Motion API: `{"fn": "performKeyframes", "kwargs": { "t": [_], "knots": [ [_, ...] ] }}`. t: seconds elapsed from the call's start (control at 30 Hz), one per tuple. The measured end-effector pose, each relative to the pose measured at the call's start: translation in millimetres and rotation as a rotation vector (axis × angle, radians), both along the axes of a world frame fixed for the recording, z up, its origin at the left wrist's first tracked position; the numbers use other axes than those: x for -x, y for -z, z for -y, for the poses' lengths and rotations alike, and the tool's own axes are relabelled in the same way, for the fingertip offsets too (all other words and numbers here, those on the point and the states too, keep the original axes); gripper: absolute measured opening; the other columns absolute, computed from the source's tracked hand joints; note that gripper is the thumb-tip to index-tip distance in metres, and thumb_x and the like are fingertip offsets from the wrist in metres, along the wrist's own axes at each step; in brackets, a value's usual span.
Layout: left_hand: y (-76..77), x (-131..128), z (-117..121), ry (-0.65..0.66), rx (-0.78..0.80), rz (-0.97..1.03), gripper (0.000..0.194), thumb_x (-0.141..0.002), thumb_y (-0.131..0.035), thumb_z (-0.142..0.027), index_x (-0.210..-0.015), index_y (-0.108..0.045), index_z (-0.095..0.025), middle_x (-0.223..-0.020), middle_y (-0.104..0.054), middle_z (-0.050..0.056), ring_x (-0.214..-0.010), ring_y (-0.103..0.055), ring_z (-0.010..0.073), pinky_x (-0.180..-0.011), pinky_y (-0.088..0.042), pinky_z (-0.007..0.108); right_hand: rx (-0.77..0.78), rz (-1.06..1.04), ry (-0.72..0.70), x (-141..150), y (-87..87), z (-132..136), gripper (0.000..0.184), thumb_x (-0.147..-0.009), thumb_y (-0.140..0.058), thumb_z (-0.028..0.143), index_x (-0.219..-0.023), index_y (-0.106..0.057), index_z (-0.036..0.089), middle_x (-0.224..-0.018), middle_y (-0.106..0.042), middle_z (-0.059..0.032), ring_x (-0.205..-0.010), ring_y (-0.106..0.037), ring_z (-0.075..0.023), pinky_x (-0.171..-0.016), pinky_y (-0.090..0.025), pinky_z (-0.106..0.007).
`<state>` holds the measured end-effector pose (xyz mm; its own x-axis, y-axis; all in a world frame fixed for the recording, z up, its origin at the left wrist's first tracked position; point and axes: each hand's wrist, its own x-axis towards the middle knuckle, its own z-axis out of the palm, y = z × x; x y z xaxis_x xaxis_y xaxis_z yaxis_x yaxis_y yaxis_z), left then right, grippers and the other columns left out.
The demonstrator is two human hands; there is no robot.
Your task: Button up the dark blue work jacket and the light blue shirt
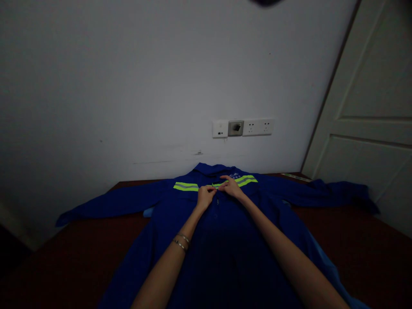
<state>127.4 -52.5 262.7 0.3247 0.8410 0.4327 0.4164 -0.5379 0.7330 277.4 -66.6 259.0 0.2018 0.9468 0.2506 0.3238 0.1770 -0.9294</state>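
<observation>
A blue work jacket point(199, 227) with yellow-green and grey reflective bands lies spread out, collar toward the wall and sleeves stretched to both sides. At the chest, on the front opening beside the band, my left hand point(206, 195) pinches the jacket's front edge between thumb and fingers. Close to its right, my right hand point(230, 187) grips the other side of the same opening, its index finger raised a little. The fingertips of both hands nearly meet. Whatever small fastener may be between them is too small to make out. White lettering shows by the right band.
The jacket lies on a dark red-brown table point(341, 236) against a pale wall. Light blue cloth point(325, 257) shows from under the jacket. Sockets point(258, 127) sit on the wall above the collar. A panelled white door point(370, 120) stands at the right, near one sleeve.
</observation>
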Motion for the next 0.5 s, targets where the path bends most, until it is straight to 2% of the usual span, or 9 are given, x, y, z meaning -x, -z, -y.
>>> {"fn": "performKeyframes", "kwargs": {
  "t": [0.13,0.23,0.37,0.5],
  "knots": [
    [-2.9,1.4,2.3,0.019,0.007,-0.023,0.011,-0.070,-0.059,-0.012,-0.075,-0.069,-0.013,-0.077,-0.069,0.005,-0.071,-0.062,0.0153,-0.068,-0.044,0.025,0.042,-0.029,0.015,0.1,-3.0,0.5,0.059,-0.058,-0.062,0.000,-0.113,-0.046,0.010,-0.062,-0.065,-0.0005,-0.063,-0.063,-0.0146,-0.058,-0.049,-0.023],
    [-4.9,0.2,5.9,0.011,-0.070,-0.068,0.010,-0.071,-0.060,-0.016,-0.075,-0.068,-0.014,-0.077,-0.067,0.005,-0.071,-0.060,0.0156,-0.067,-0.043,0.025,0.063,-0.004,0.064,0.6,-7.4,0.6,0.057,-0.057,-0.062,0.000,-0.111,-0.049,0.011,-0.062,-0.065,-0.0006,-0.062,-0.063,-0.0150,-0.057,-0.048,-0.023],
    [-6.5,-2.9,15.6,-0.116,-0.281,-0.231,0.017,-0.067,-0.067,-0.028,-0.075,-0.064,-0.014,-0.080,-0.062,0.007,-0.083,-0.054,0.0199,-0.075,-0.039,0.030,0.065,0.043,0.110,0.5,-13.6,0.0,0.053,-0.055,-0.065,0.002,-0.106,-0.055,0.013,-0.059,-0.064,0.0006,-0.056,-0.061,-0.0139,-0.053,-0.047,-0.022],
    [-7.1,-4.7,25.8,-0.234,-0.345,-0.321,0.024,-0.069,-0.066,-0.035,-0.082,-0.057,-0.017,-0.087,-0.055,0.005,-0.088,-0.049,0.0194,-0.077,-0.036,0.030,0.077,0.056,0.112,0.2,-18.5,0.2,0.051,-0.053,-0.069,0.005,-0.102,-0.058,0.011,-0.055,-0.062,0.0021,-0.052,-0.058,-0.0128,-0.051,-0.045,-0.021]
  ]
}}
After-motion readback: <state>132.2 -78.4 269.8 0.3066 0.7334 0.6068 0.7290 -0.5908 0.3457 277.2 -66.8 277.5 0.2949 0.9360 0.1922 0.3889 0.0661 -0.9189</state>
